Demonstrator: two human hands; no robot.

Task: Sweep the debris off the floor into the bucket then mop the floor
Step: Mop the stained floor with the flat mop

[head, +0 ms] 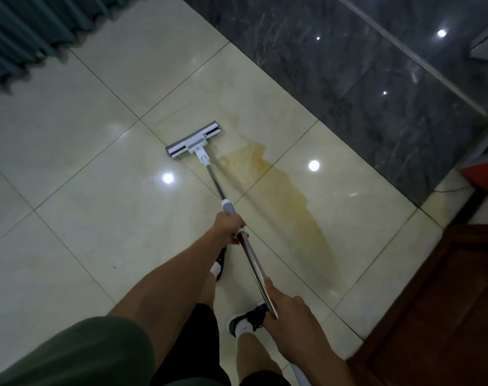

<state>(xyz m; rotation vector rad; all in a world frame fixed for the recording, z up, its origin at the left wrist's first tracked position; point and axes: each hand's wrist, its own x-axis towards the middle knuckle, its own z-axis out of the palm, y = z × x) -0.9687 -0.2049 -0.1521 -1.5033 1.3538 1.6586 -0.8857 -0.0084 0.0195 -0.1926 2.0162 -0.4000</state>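
1. on the pale tiled floor (98,218), a mop (193,139) lies with its flat grey head pressed down near where four tiles meet, angled across a grout line.
2. just to the right of the head, a yellowish-brown stain (293,196) runs in a long streak toward the person, darkest near its far end and fading along the tile.
3. the mop's pole (254,263) slants from the head back to the person, shiny metal with a grey-and-white collar partway up.
4. the left hand (228,227) grips the pole just below that collar, fingers curled right round it.
5. the right hand (288,313) holds the pole lower down near its end, fingers wrapped about it and thumb laid along the metal.
6. both forearms reach forward, the left coming out of a green sleeve (70,355).
7. below the hands, two dark shoes (248,319) with white socks stand on the tiles, one ahead of the other, under black shorts (198,344).
8. a dark marble strip (348,65) borders the tiles on the far right, teal curtain (22,32) folds hang at the upper left, and a brown wooden door (446,316) fills the lower right corner.
9. ceiling lights shine back as bright spots off the floor.
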